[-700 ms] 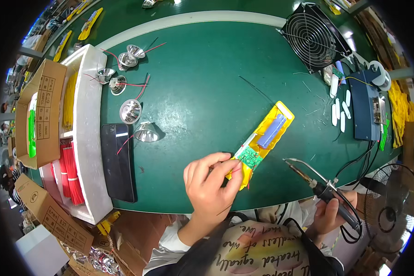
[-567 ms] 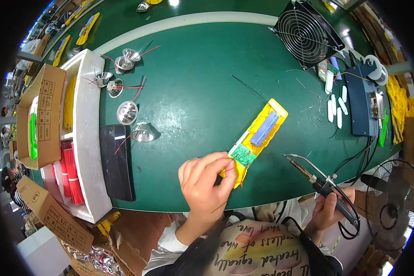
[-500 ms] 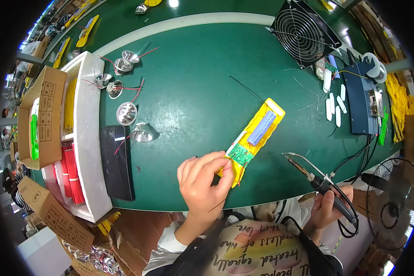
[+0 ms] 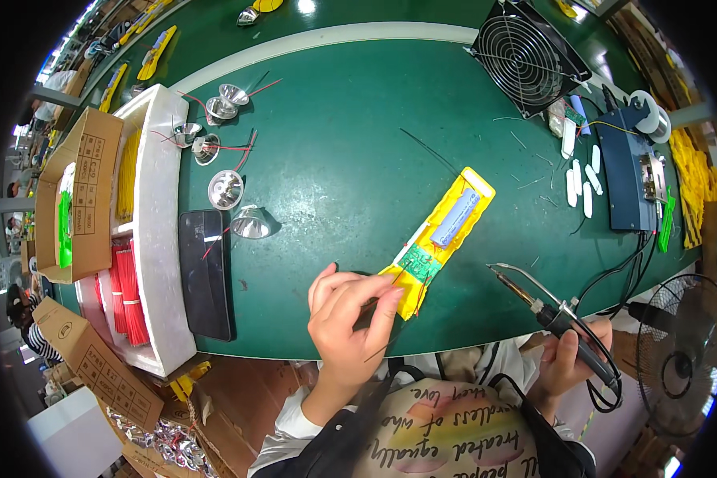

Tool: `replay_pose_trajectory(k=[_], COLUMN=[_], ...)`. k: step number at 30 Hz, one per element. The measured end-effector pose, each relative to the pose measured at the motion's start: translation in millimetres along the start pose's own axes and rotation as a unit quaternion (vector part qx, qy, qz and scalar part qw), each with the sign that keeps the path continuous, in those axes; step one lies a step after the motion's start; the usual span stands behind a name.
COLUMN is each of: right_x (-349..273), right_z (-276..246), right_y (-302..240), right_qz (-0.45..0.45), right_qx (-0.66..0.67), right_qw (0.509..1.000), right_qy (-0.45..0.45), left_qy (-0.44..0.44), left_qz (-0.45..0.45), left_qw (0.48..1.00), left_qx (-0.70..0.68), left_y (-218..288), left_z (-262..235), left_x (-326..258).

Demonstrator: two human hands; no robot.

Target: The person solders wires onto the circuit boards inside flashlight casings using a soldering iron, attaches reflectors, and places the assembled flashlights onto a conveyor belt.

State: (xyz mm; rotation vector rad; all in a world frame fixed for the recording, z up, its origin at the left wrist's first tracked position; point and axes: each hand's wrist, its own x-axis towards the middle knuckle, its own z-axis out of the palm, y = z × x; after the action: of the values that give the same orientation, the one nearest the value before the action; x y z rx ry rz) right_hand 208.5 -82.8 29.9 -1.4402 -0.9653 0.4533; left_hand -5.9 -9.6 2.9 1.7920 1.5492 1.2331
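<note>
the yellow housing (image 4: 448,252) is lying open on the green bench (image 4: 319,159), just ahead of the person, right of centre, and what a slant it's showing! its long axis is running diagonally, the near end pointing down and left toward the person, the far, pale-rimmed end pointing up and right. inside, the blue cylindrical cell (image 4: 456,217) is following that same line in the upper half, while the green circuit board (image 4: 419,263) is sitting below it, nearer the person. over to the left hand (image 4: 354,315): it's closing thumb and fingers in a pinch beside the lower left edge, though i'm not able to tell whether they're gripping the housing or a thin wire. the right hand (image 4: 564,362) is grasping the soldering iron (image 4: 570,333) by its dark handle, and the tip is pointing up and left, hovering right of the housing, clearly apart from it. out left, shiny reflector cups (image 4: 225,190) are trailing red wires near a dark flat slab (image 4: 205,275); out right, white strips (image 4: 588,199) are lying near a blue box-shaped unit (image 4: 629,175).
</note>
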Motion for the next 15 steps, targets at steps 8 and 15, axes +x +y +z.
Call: replay_pose_trajectory(k=[8, 15], right_x=[2.6, 6.6], right_z=[22.8, 39.3], right_y=[-30.8, -39.2], right_qz=[0.007, 0.068], right_qx=[-0.051, -0.039], right_qw=[0.997, 0.987], right_qy=[-0.05, -0.138], left_qy=[0.026, 0.015], left_qz=[0.038, 0.04], left_qw=[0.996, 0.997], left_qx=[0.073, 0.068], left_y=[0.5, -2.9], left_z=[2.9, 5.1], left_x=[0.3, 2.6])
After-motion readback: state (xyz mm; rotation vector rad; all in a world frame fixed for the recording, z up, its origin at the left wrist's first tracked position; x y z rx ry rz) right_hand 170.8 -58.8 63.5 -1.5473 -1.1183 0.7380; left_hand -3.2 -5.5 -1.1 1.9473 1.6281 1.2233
